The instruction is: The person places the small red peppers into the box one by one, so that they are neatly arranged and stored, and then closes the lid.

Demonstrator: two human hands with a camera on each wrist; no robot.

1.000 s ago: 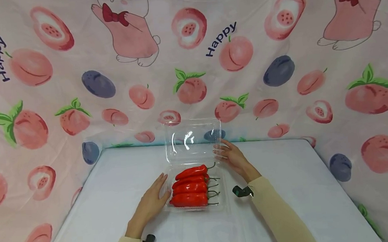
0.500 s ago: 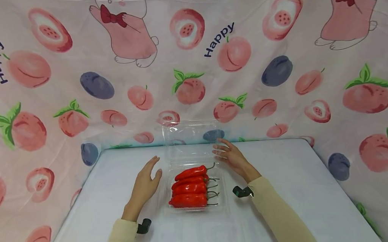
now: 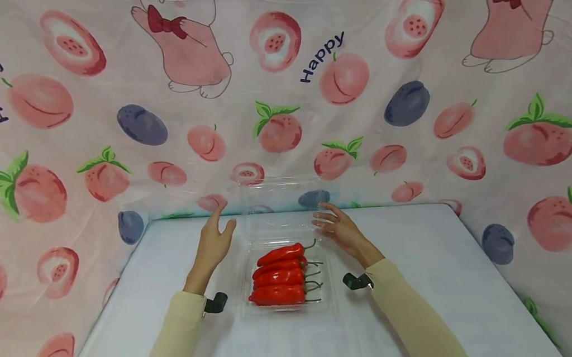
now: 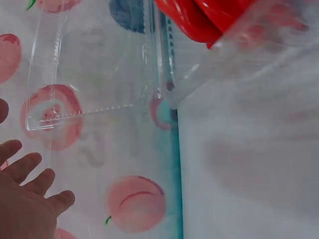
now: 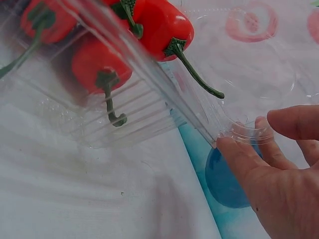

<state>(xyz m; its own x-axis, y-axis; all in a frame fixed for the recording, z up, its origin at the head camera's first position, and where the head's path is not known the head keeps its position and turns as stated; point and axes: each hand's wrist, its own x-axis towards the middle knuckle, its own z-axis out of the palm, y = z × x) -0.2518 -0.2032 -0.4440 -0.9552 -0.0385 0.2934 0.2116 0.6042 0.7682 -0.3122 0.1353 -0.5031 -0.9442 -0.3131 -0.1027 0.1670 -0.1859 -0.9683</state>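
A clear plastic clamshell box (image 3: 330,303) holds several red peppers (image 3: 279,295), lying side by side with their green stems to the right. Its see-through lid (image 3: 283,223) stands raised at the back. My left hand (image 3: 211,245) is held left of the lid, fingers extended and thumb spread, apart from it and holding nothing. In the left wrist view, those fingers (image 4: 37,181) are spread near the lid's corner. My right hand (image 3: 344,232) is at the lid's right side; in the right wrist view its fingers (image 5: 239,157) touch the clear plastic edge near the hinge.
The box rests on a white-covered table (image 3: 417,302). Behind and around it hangs a pink cloth (image 3: 279,89) printed with peaches, plums and rabbits. Each wrist carries a small black camera, such as the left one (image 3: 217,303).
My left hand has left the tray's left side and moved forward beside the raised lid. The right hand stays at the lid, and the peppers have not moved.
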